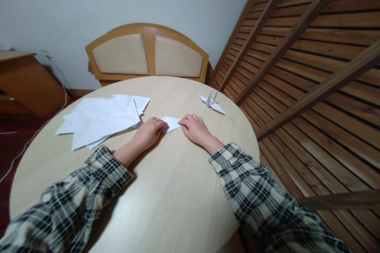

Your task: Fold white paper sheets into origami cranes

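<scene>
A small piece of folded white paper (171, 123) lies on the round table between my two hands. My left hand (151, 131) has its fingers closed on the paper's left end. At the right end, the curled fingers of my right hand (194, 127) grip the paper, with the thumb toward me. The fingertips partly cover both ends of the paper. Behind my right hand stands a folded white paper crane (211, 103) with its wings spread. To the left of my left hand lies a loose pile of white paper sheets (103, 116).
The round pale wooden table (166, 201) holds all of this. Beyond its far edge stands a padded wooden headboard (151, 51) against the wall. A slatted wooden frame (314, 71) leans close on the right. At far left are a wooden desk (26, 75) and a cable (63, 87).
</scene>
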{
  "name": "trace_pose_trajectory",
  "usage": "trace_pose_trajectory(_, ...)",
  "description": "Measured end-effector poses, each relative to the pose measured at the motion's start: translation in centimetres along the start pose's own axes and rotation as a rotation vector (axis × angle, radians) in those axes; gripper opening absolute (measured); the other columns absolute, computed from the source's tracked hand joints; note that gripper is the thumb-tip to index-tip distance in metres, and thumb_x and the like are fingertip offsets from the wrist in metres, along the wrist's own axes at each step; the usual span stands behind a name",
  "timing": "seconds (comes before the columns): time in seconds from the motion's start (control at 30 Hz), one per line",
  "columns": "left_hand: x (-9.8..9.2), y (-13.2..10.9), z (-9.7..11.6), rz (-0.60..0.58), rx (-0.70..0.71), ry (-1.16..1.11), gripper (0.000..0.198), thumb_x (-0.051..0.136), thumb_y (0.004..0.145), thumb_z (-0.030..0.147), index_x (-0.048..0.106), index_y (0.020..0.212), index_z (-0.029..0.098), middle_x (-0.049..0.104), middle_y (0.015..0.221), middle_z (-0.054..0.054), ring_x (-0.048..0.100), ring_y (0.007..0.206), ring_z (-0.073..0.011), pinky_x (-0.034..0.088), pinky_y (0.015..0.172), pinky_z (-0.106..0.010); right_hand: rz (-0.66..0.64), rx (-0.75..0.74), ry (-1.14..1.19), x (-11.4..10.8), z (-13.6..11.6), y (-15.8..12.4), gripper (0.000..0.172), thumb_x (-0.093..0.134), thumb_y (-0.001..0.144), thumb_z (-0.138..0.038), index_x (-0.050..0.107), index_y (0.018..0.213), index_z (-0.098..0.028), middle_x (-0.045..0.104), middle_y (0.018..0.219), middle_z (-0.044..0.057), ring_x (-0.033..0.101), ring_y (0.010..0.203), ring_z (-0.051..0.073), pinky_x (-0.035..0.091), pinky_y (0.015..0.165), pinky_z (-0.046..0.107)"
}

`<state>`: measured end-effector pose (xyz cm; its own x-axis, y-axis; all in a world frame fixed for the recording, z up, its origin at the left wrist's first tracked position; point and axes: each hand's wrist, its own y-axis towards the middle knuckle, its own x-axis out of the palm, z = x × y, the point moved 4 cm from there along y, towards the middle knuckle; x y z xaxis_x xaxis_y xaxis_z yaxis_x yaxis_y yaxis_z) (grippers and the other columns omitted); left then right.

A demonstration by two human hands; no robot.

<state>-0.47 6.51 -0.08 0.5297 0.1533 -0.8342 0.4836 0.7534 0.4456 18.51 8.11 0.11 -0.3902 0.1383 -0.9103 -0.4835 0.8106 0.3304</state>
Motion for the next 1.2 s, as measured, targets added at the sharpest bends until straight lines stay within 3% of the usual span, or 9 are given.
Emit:
trace_pose_trajectory(0.13,0.1,0.0,-0.8,0.014,-0.045,-0.068,0.026,0.050,0.083,0.007,0.069,0.097,0.018,0.073,0.097,-0.009,0.061,0.093,-0.0236,0.049,0.087,-0.043,-0.018,0.001,-0.018,-0.3,-0.1,0.0,0.020,0.054,0.091,-0.020,0.070,0.103,-0.022,0.063,0.102,0.008,0.051,0.100,0.024,0.036,0.085,0.037)
trace_pose_trajectory(0.37,0.1,0.0,0.4,-0.087,0.054,-0.149,0.021,0.055,0.089,0.022,0.067,0.106,0.020,0.069,0.108,-0.010,0.060,0.103,-0.0239,0.047,0.094,-0.045,0.018,-0.020,0.018,-1.2,-0.4,0.1,0.011,0.066,0.086,-0.027,0.070,0.095,-0.022,0.062,0.103,0.007,0.049,0.105,0.024,0.035,0.090,0.038)
trace_pose_trajectory(0.57,0.1,0.0,0.4,-0.098,0.012,-0.199,0.021,0.059,0.087,0.023,0.066,0.106,0.022,0.070,0.101,-0.007,0.060,0.095,-0.0223,0.049,0.087,-0.042,-0.058,-0.184,0.184,-0.4,-1.1,0.2,0.012,0.066,0.087,-0.026,0.070,0.097,-0.024,0.065,0.101,0.003,0.052,0.102,0.019,0.036,0.092,0.034)
trace_pose_trajectory(1.2,-0.3,0.1,0.5,-0.061,-0.098,-0.171,0.009,0.060,0.088,0.025,0.063,0.085,0.018,0.069,0.095,-0.008,0.062,0.085,-0.0206,0.051,0.078,-0.037,-0.025,-0.149,0.183,-0.1,-0.8,0.7,0.012,0.062,0.089,-0.023,0.071,0.082,-0.019,0.065,0.086,0.004,0.055,0.087,0.017,0.040,0.084,0.031)
